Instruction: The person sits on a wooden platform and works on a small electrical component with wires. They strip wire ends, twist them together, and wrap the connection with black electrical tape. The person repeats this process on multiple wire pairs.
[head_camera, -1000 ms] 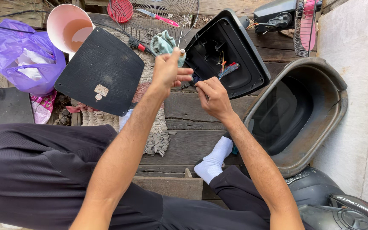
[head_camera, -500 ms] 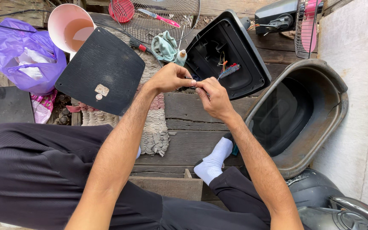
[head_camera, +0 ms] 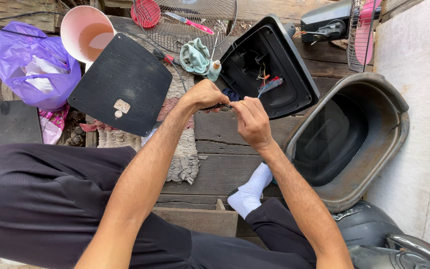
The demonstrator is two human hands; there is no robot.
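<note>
Both hands, left hand [head_camera: 206, 94] and right hand [head_camera: 251, 119], are pinched together on a small dark part [head_camera: 231, 95], held just before the open black plastic housing [head_camera: 269, 67] with coloured wires [head_camera: 267, 82]. Fine fitting work seems in hand; steady fingertip alignment is called for next.

Small item between hands [head_camera: 227, 105] (hidden)

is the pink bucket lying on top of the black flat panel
No, the pink bucket stands beside the purple bag, just past the upper edge of the black flat panel, not on top of it.
</note>
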